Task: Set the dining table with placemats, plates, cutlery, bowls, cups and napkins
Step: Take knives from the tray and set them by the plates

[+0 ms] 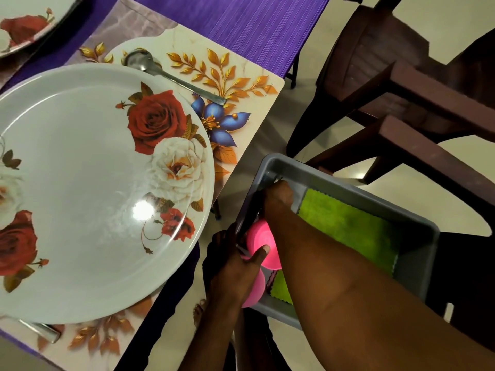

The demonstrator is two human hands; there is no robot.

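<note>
Closest to the camera, a bare forearm reaches down and away into a grey plastic tub (417, 228) held beside the table. That arm ends in the right hand (278, 195), buried in the tub's far corner with its knuckles up; its fingers are hidden, so whether it grips anything cannot be told. The left hand (235, 266) grips the tub's near rim, thumb hooked over the edge and resting against a pink bowl (263, 243) inside. A second pink piece (253, 293) shows just below that hand, and green cloth napkins (351, 228) lie flat in the tub.

On the table, one place looks largely set. A floral placemat (235, 73) with gold leaves and a blue flower lies on a purple striped tablecloth (241, 25). A large white plate (88, 188) printed with red and white roses sits on it. A steel spoon (171, 76) lies on the placemat just beyond the plate, and the end of another steel utensil (45, 332) peeks out from under the plate's near edge. A second rose plate (24, 30) shows at the top left corner, on its own mat.

Judging by this, placemats, plates and cutlery are down here, while bowls and napkins wait in the tub; no cup is visible on the table.

Dark brown chairs (417, 84) stand to the right on a pale tiled floor (308, 103). A bare foot (199, 311) shows below the table edge.
</note>
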